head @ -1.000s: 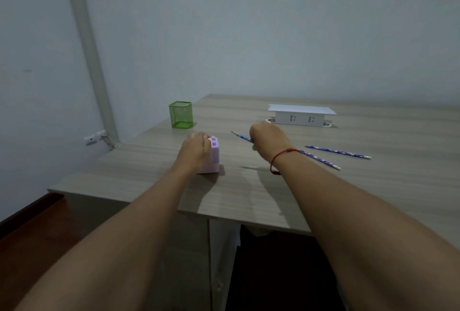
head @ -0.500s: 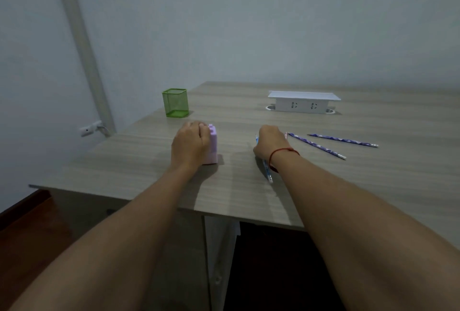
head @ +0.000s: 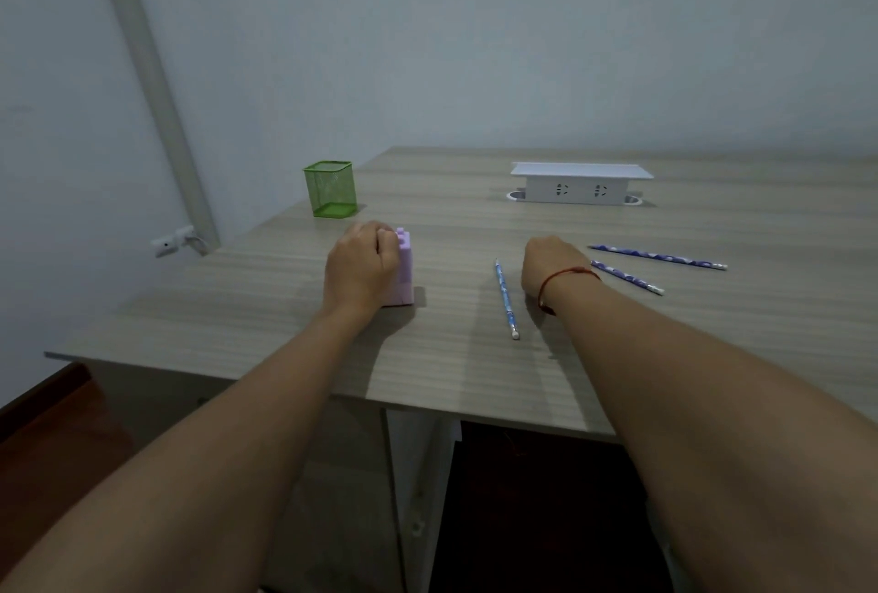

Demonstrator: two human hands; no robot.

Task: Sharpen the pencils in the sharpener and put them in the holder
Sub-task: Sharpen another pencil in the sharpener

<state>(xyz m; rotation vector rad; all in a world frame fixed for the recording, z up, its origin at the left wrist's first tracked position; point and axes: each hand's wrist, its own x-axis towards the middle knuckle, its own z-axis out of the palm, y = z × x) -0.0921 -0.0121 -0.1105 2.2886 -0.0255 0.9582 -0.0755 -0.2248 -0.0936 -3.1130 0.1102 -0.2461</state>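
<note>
From the head camera, a pale wood-grain table [head: 475, 355] fills the middle of the view, with a plain grey-blue wall behind it.

The left hand [head: 361, 267] is wrapped around the left side of a small pink-lilac plastic block sharpener [head: 403, 274], which stands upright on the tabletop; the fingers curl over its top left edge and the palm presses its side, so the hand is closed on it.

The right hand [head: 553, 267] rests on the table to the right, curled into a loose fist with the knuckles away from the camera. It grips nothing that can be seen, though the fingertips are hidden behind the back of the hand. A thin red string bracelet [head: 565, 281] circles that wrist.

Just left of the right hand, a slim blue patterned pencil with a white end cap [head: 506, 300] lies flat on the wood, apart from the hand, its tip pointing away and its white end toward the near edge. Two more blue-and-white patterned pencils lie right of the hand: the nearer pencil [head: 627, 278] partly hidden behind the wrist, the farther pencil [head: 658, 256] beyond it, both fanning out to the right.

A green wire-mesh square holder [head: 331, 188] stands upright near the table's far left corner, beyond the sharpener. A white rectangular socket box [head: 579, 184] sits at the back centre.
</note>
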